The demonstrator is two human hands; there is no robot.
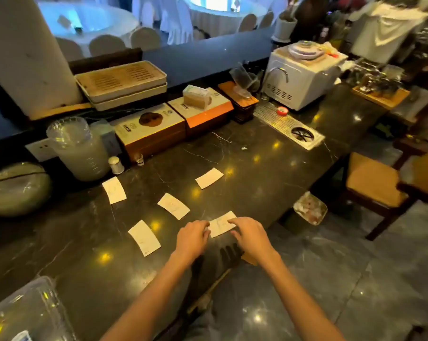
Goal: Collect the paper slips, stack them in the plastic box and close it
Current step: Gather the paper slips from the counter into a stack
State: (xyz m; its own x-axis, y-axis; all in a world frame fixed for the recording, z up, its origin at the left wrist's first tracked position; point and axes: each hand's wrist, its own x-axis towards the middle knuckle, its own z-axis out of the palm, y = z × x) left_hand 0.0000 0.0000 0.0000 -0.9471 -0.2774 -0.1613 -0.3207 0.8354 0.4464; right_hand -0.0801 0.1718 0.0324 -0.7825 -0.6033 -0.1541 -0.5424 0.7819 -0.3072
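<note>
Several white paper slips lie spread on the dark marble counter point(257, 168). The nearest slip point(221, 225) sits at the counter's front edge, and both hands rest on it. My left hand point(192, 238) touches its left end with fingers bent. My right hand point(249, 236) covers its right end. Other slips lie at the front left point(144, 238), the middle point(173, 206), the far left point(114, 190) and the far right point(209, 178). A clear plastic box point(23, 313) shows at the bottom left corner, partly cut off by the frame.
Along the back stand a clear measuring jug point(78, 148), wooden gift boxes point(150, 134), stacked trays point(121, 82) and a white appliance point(301, 75). A metal drip tray point(286, 126) is set into the counter. A chair point(375, 185) and a bin point(310, 207) stand to the right.
</note>
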